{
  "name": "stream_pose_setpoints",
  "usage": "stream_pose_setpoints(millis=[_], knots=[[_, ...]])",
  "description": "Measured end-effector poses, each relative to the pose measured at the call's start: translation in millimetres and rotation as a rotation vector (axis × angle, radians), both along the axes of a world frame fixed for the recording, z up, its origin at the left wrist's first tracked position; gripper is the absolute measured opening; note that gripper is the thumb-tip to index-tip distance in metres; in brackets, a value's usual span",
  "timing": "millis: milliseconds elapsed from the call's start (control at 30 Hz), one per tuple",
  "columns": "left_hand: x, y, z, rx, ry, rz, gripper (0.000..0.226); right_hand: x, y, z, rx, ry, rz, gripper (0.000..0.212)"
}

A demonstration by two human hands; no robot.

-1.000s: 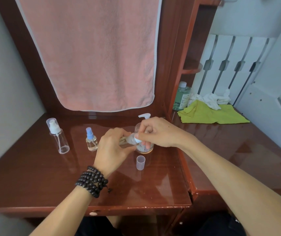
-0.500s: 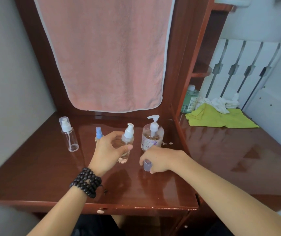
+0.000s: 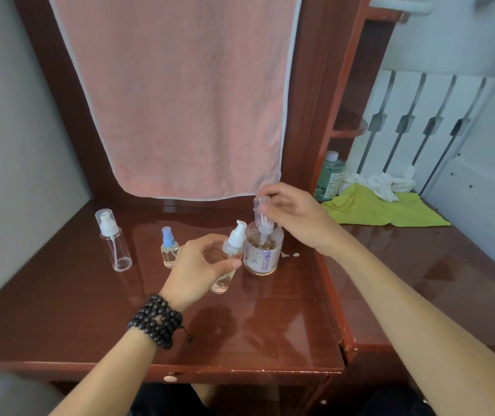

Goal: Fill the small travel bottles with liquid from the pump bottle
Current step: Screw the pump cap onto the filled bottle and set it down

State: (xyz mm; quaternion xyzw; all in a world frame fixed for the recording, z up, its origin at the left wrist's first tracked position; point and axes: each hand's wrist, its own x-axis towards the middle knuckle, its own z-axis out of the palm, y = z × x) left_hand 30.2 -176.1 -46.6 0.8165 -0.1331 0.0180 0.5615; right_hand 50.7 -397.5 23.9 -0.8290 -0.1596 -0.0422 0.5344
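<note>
My left hand (image 3: 199, 267) grips a small travel bottle (image 3: 227, 265) with a white pump top, held upright and slightly tilted with its base on the desk; it holds pale liquid. Just right of it stands the round pump bottle (image 3: 262, 255) with a flowered label. My right hand (image 3: 298, 216) pinches a clear plastic cap (image 3: 260, 207) in the air, in front of the pump bottle's head, which it hides. A small spray bottle (image 3: 168, 249) with a blue top stands left of my left hand. Further left stands an empty capped travel bottle (image 3: 113, 243).
All stand on a glossy red-brown desk (image 3: 90, 310). A pink towel (image 3: 180, 94) hangs behind. A wooden shelf post (image 3: 333, 115) rises at the right. Beyond it lie a green bottle (image 3: 330, 175), a yellow-green cloth (image 3: 384, 210) and crumpled white tissue (image 3: 381, 181).
Both hands were together at the travel bottle. My left hand then stood it upright; my right hand took the clear cap from the desk and raised it beside the pump bottle.
</note>
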Motion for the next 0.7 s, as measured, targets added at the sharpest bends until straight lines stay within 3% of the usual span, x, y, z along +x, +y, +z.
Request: stream_pose_setpoints(millis=[100,433,700], knots=[[-0.2,-3.5,0.9,0.015,-0.015,-0.012,0.032,-1.9,3.4,-0.5,0.038,-0.052,-0.009,0.021],[2.7,-7.5,3.6,0.021,-0.059,-0.004,0.03,-6.4,22.6,-7.1,-0.146,-0.108,0.036,0.027],[7.1,1.1,-0.4,-0.048,-0.045,0.031,0.031,-0.3,41.6,-8.4,-0.122,-0.121,0.061,0.018]])
